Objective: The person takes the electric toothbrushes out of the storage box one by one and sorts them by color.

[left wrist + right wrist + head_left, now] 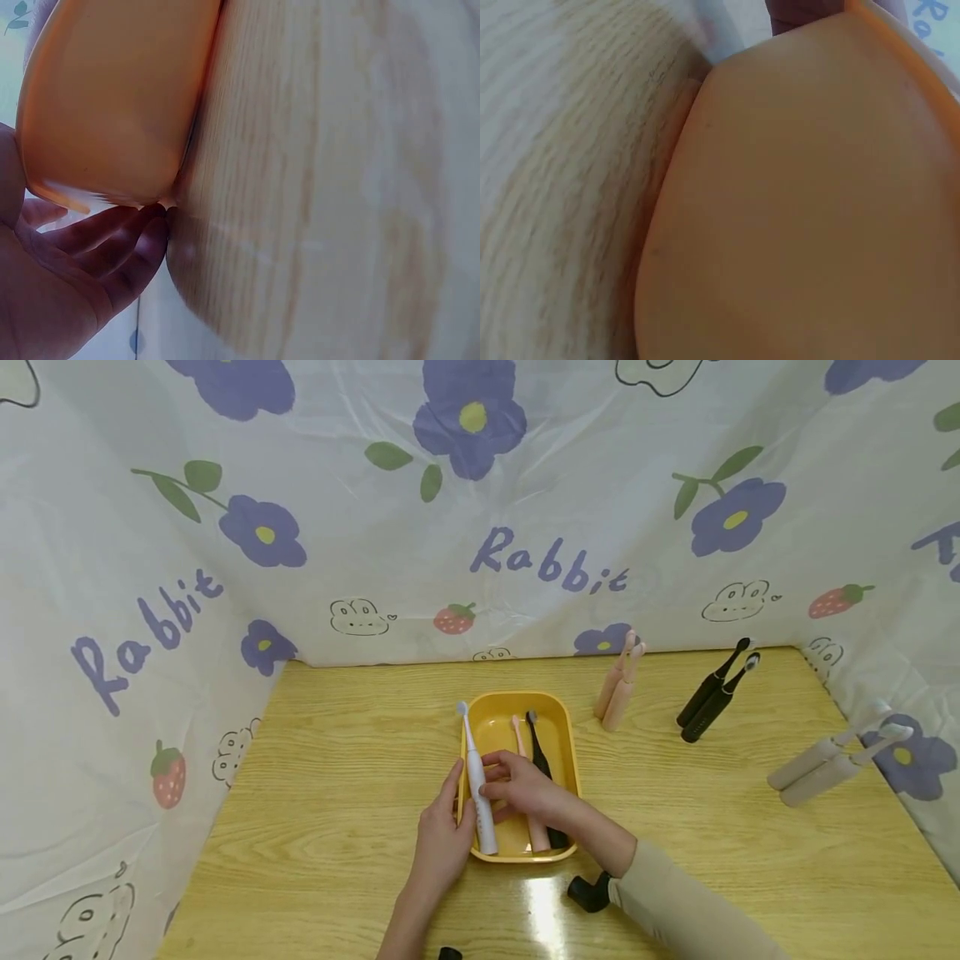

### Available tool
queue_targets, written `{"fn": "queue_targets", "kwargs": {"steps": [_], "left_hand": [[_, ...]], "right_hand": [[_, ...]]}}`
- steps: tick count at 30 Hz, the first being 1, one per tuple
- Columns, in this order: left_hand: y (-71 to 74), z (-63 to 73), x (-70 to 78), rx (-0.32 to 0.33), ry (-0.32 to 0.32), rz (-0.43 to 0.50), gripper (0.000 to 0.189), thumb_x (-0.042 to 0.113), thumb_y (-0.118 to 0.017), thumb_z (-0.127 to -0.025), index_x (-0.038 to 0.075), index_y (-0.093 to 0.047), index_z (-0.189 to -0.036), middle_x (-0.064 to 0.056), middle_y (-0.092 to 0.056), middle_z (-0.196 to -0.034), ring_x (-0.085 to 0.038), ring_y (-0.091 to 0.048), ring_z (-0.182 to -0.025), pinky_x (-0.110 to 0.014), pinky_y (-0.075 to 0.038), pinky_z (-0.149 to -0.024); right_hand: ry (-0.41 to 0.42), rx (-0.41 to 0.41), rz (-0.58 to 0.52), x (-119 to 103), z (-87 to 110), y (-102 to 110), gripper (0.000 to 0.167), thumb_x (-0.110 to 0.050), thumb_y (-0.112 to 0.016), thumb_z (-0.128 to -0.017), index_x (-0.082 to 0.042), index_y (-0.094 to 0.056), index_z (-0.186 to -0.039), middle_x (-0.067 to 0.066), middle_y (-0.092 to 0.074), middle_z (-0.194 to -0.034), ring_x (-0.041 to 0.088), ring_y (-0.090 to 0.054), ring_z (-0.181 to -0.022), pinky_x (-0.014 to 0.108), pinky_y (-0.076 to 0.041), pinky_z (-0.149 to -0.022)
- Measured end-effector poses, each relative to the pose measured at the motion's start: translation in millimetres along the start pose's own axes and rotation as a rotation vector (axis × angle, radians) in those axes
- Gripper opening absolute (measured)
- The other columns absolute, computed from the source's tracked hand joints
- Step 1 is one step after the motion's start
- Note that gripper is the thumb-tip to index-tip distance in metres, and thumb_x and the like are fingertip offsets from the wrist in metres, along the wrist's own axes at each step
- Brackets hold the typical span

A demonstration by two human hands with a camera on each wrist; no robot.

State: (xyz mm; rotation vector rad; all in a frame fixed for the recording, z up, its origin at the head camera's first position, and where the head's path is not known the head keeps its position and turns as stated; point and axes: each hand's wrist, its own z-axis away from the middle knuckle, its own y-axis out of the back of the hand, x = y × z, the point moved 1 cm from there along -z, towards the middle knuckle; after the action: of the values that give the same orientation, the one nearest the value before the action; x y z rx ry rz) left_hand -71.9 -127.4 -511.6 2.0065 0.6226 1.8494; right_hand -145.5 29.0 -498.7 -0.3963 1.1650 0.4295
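A yellow tray [573, 752] sits on the wooden table in the head view. My left hand [444, 835] grips its left wall; in the left wrist view the fingers [135, 259] touch the tray's outer side [112, 97]. Along the tray's left edge lies a white electric toothbrush [477, 785], head pointing away. My right hand [528, 789] reaches over the tray and pinches the handle between thumb and fingers. Beneath that hand lie a pink electric toothbrush [537, 835] and a black one [538, 752], both partly covered. Only the tray's outer wall [795, 187] fills most of the right wrist view.
Right of the tray stand two pink toothbrushes [618, 693], two black ones [708, 702] and two pale ones [821, 768]. A printed cloth [360, 543] hangs behind and beside the table [337, 760]. A black wrist mount [590, 893] sits at my right sleeve.
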Motion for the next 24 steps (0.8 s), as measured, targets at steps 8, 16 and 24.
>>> {"fn": "queue_targets", "kwargs": {"steps": [8, 16, 24], "left_hand": [[-0.4, 0.2, -0.4, 0.001, 0.003, -0.005, 0.059, 0.005, -0.06, -0.1, 0.007, -0.043, -0.157, -0.024, -0.062, -0.135, -0.024, -0.062, -0.087, -0.033, -0.053, -0.068], [-0.5, 1.1, -0.3, -0.001, 0.005, 0.013, 0.059, 0.005, -0.059, -0.1, 0.009, -0.043, -0.157, -0.025, -0.062, -0.133, -0.023, -0.061, -0.082, -0.03, -0.05, -0.062], [-1.1, 1.4, -1.2, 0.01, 0.001, 0.015, 0.057, 0.006, -0.058, -0.102, 0.008, -0.043, -0.157, -0.023, -0.064, -0.132, -0.03, -0.066, -0.107, -0.04, -0.057, -0.077]], "right_hand": [[-0.007, -0.052, 0.058, 1.0, 0.8, -1.8, 0.053, -0.004, -0.065, -0.097, 0.006, -0.044, -0.145, 0.021, -0.059, -0.12, 0.028, -0.068, -0.092, 0.049, -0.06, -0.072], [0.009, -0.064, 0.057, 0.9, 3.1, -0.5, 0.049, -0.004, -0.065, -0.098, 0.005, -0.048, -0.143, 0.019, -0.06, -0.116, 0.027, -0.068, -0.09, 0.048, -0.061, -0.071], [0.085, 0.016, 0.049, -5.1, 8.5, 5.7, 0.051, -0.001, -0.064, -0.098, 0.008, -0.045, -0.144, 0.022, -0.058, -0.118, 0.028, -0.067, -0.093, 0.052, -0.06, -0.071]]}}
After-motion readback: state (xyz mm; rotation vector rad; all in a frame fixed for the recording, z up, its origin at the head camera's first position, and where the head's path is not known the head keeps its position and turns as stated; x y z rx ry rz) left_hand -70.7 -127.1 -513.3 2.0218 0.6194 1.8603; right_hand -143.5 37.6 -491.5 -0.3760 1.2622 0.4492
